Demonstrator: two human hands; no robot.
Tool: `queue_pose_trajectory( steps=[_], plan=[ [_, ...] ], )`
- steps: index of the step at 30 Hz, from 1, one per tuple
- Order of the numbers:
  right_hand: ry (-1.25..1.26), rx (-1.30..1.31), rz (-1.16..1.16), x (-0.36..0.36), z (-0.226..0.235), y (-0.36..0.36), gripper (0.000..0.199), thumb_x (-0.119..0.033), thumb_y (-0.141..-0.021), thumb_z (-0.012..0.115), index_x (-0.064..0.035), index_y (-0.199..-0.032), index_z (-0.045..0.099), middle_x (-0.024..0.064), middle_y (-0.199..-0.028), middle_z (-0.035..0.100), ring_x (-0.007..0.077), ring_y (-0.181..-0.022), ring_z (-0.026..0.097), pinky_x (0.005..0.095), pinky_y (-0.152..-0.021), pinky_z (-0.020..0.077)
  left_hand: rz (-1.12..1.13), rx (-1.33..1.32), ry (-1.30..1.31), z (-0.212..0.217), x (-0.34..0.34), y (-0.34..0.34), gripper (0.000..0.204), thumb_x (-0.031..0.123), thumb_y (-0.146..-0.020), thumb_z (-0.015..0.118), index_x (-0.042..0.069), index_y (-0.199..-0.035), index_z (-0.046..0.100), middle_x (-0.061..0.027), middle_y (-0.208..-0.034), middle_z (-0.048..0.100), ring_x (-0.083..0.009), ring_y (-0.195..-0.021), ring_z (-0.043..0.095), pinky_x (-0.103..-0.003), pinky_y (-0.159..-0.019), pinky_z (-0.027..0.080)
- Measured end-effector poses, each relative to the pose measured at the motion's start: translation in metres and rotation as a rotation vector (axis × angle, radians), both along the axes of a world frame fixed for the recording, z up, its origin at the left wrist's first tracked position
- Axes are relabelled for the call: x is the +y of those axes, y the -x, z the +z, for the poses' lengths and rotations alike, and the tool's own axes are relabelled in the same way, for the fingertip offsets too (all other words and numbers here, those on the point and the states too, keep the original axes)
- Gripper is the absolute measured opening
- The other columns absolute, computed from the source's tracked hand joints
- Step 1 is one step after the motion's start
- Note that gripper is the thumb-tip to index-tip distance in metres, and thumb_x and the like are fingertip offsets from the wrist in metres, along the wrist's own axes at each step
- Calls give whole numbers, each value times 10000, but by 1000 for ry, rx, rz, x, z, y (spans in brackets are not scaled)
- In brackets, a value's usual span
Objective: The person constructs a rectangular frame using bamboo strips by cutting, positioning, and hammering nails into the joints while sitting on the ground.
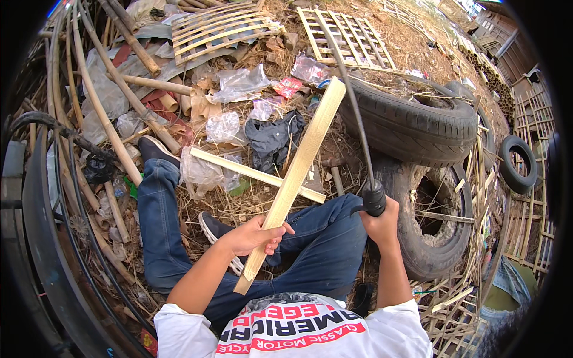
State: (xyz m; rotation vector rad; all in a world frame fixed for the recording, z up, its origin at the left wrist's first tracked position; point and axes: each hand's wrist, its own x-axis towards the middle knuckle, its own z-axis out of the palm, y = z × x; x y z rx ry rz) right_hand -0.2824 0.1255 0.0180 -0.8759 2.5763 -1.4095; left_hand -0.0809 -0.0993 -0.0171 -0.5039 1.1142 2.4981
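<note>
My left hand (253, 237) is closed round the lower part of a wide, pale split bamboo slat (304, 152), which slants up and to the right over my legs. In my right hand (382, 221) is the dark handle of a machete (357, 110). Its long, thin blade points up and away, seen nearly edge-on, just right of the slat's far end and apart from my left hand. A narrower bamboo strip (239, 169) lies behind the wide slat, crossing beneath it near my knee.
Old tyres (412, 122) lie on the right, one leaning over another. Bamboo lattice panels (346, 39) rest at the back. Long bamboo poles (98, 98) lean on the left. Plastic bags (274, 140) and dry scraps litter the ground. A dark curved object (65, 280) stands at the lower left.
</note>
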Motion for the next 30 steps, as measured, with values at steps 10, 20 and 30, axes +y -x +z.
queue_pose_trajectory(
  steps=[10,20,30],
  plan=[
    [-490,489,504,-30,23,-6,272,-168,-465,732,-71,-690,614,123,-644,631,340,-666,615,402,-690,507,-91,13,631,28,29,4,256,203,-869,696,72,-765,502,51,-622,445,-33,-530,409,-209,-460,330],
    [-639,608,396,3,37,58,309,-141,-411,717,-73,-684,589,106,-672,636,336,-707,600,402,-712,487,-32,128,780,16,55,14,340,210,-799,758,57,-689,475,27,-605,427,-71,-570,363,-268,-503,334],
    [-696,660,150,35,53,112,262,-122,-480,701,-70,-724,621,148,-692,631,368,-756,605,450,-710,492,-126,139,729,8,55,8,352,234,-767,791,69,-710,485,42,-621,420,-63,-572,353,-259,-505,326]
  ],
)
